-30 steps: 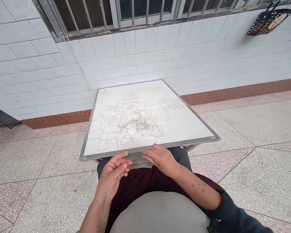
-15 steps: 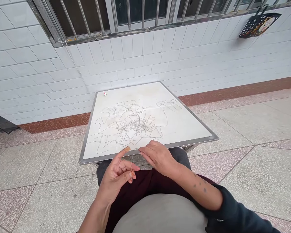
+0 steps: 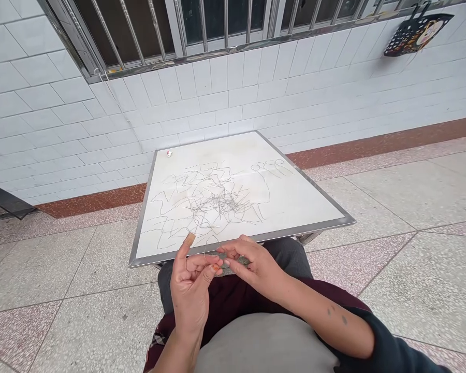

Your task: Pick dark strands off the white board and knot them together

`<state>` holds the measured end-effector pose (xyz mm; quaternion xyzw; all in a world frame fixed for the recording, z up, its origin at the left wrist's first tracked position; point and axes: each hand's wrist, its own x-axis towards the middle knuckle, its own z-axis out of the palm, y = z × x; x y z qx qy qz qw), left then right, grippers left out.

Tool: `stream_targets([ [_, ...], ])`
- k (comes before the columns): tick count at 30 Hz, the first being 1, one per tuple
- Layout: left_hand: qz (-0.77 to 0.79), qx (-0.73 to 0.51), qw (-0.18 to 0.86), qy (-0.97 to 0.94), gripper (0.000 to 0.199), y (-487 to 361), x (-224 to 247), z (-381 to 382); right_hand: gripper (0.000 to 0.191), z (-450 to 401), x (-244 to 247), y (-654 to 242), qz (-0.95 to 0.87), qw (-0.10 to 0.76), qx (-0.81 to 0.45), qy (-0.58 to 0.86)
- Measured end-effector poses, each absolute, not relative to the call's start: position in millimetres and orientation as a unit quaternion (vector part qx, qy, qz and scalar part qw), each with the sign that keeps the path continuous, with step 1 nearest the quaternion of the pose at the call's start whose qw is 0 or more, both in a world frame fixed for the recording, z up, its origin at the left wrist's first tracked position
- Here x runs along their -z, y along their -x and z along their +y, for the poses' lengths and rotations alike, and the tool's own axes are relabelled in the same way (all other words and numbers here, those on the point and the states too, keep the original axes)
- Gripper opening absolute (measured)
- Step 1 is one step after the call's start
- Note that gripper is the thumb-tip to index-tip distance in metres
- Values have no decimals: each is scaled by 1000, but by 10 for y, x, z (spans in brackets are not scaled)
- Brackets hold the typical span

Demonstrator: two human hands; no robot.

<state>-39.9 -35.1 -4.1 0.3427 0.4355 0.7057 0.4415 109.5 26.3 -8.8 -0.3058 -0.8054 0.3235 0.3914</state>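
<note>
My left hand [image 3: 194,280] pinches a thin strand [image 3: 205,243], wire or thread, between thumb and fingertips, its index finger raised and wrapped at the tip in tan tape. The strand loops up over the near table edge and bends down towards my right hand [image 3: 248,261]. My right fingers are curled with their tips close to the left fingertips, seemingly on the strand's other end. Both hands are above my lap, just in front of the white table [image 3: 318,207]. Thin dark tangled lines [image 3: 221,202] cover its middle; I cannot tell whether they are drawn or loose strands.
A small white and red item [image 3: 169,154] lies at the table's far left corner. Behind is a tiled wall [image 3: 202,103] with a barred window [image 3: 225,26]. A patterned bag [image 3: 417,36] hangs at upper right. The floor [image 3: 101,280] is speckled stone.
My hands have come together until the fingertips nearly meet. The strand, nearly straight in my left hand before, now curves in a loop. The view has shifted slightly.
</note>
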Motion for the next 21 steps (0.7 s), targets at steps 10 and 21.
stream_targets([
  [10, 454, -718, 406, -338, 55, 294, 3, -369, 27, 168, 90, -1035, -788, 440, -318, 290],
  [21, 466, -739, 379, -305, 46, 322, 4, -285, 22, 143, 94, -980, -789, 437, -305, 304],
])
